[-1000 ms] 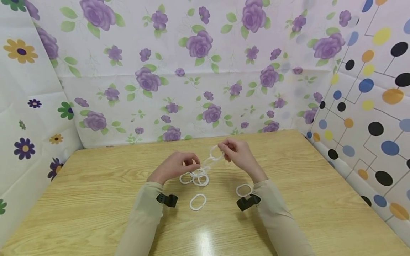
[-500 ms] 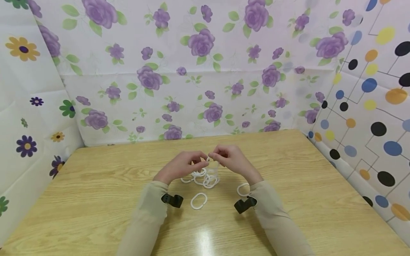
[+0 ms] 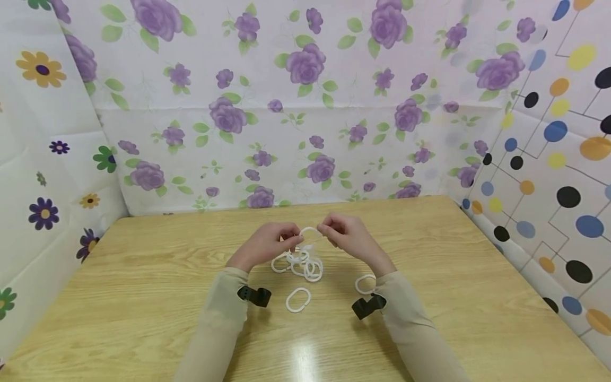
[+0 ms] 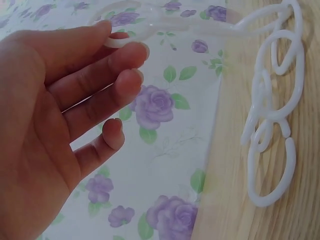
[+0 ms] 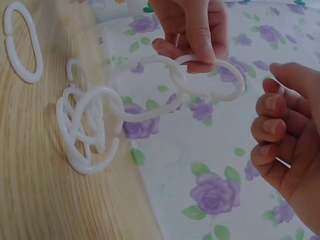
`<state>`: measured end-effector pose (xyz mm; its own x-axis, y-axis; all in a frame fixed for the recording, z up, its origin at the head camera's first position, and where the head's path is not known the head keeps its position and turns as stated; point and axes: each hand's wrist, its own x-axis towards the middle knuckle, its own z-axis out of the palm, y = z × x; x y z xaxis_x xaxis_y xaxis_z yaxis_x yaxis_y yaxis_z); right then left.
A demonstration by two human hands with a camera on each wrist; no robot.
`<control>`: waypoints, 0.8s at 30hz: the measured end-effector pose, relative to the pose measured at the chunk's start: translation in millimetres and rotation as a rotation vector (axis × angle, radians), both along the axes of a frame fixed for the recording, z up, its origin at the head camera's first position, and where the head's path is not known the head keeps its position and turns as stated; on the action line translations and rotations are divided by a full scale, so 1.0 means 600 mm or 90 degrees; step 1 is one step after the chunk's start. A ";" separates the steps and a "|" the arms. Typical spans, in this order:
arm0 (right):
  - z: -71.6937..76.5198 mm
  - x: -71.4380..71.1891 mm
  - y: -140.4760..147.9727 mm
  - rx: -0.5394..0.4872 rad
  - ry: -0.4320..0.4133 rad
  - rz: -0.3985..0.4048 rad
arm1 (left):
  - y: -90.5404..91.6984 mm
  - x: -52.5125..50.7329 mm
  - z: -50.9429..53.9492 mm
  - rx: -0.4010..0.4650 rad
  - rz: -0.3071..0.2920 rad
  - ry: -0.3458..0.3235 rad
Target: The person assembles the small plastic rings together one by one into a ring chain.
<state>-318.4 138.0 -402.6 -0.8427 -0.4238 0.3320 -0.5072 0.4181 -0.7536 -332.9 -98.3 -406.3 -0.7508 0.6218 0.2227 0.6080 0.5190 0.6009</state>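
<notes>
Left hand (image 3: 267,244) was pinching the end link (image 5: 242,82) of that white chain (image 5: 142,118), midair, long axis pointing straight at the right hand (image 3: 350,233), which sat just beside it, fingers loosely bent, nothing held.

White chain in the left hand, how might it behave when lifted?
The white chain would probably hang floppy, since its links loop loosely together. Slim links suggest it's light. Visible gaps might let links slip apart.
</notes>
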 end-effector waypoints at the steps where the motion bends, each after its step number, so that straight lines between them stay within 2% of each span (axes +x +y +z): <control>1: 0.001 0.001 0.000 0.016 0.000 0.015 | -0.002 0.000 0.001 0.004 0.007 0.003; 3: 0.003 0.002 -0.002 0.067 -0.015 0.076 | -0.004 0.000 0.005 0.010 0.021 0.009; 8: -0.003 0.008 -0.013 0.252 -0.097 0.268 | -0.007 0.000 0.007 0.015 0.036 0.029; 11: -0.012 0.011 -0.025 0.334 -0.122 0.331 | -0.009 0.000 0.007 0.015 0.044 0.030; 14: -0.020 0.014 -0.038 0.384 -0.137 0.362 | -0.012 0.000 0.006 0.015 0.052 0.033; 17: -0.026 0.018 -0.047 0.416 -0.138 0.368 | -0.015 0.000 0.007 0.015 0.059 0.036; 20: -0.034 0.019 -0.051 0.427 -0.139 0.364 | -0.016 0.001 0.009 0.013 0.061 0.035; 24: -0.040 0.017 -0.051 0.428 -0.171 0.352 | -0.015 0.002 0.012 0.014 0.064 0.028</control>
<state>-307.9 107.3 -426.7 -0.4749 -0.8237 -0.3098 -0.6086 0.5617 -0.5604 -331.6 -107.2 -399.0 -0.7979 0.5389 0.2700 0.5801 0.5649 0.5869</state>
